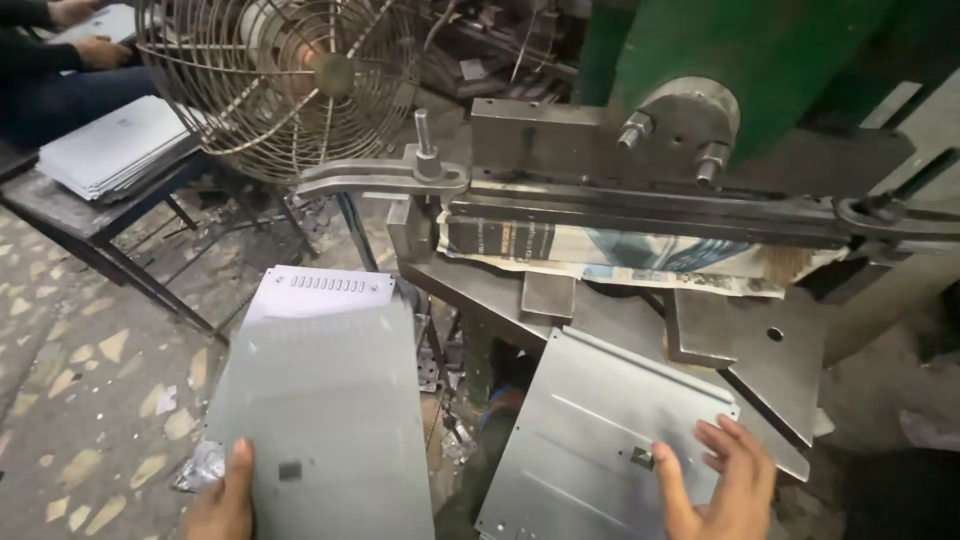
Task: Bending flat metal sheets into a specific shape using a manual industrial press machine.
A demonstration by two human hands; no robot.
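The right hand [722,485] lies flat, palm down and fingers spread, on the lower right part of a grey metal sheet [600,430]; it presses rather than grips. That sheet rests tilted on the steel bed [745,345] of a green press machine [740,60], and it has folded edges and a small square cut-out just beside the thumb. The left hand [222,500] reaches in from the bottom edge and pinches a second sheet [325,400] at its lower left rim, thumb on top, the fingers hidden beneath. This sheet is smooth and dull grey, with a row of narrow slots near its far end. Beyond stands a wire-caged fan [285,75]. Further left, a stack of sheets [120,145] lies on a dark table [70,215].
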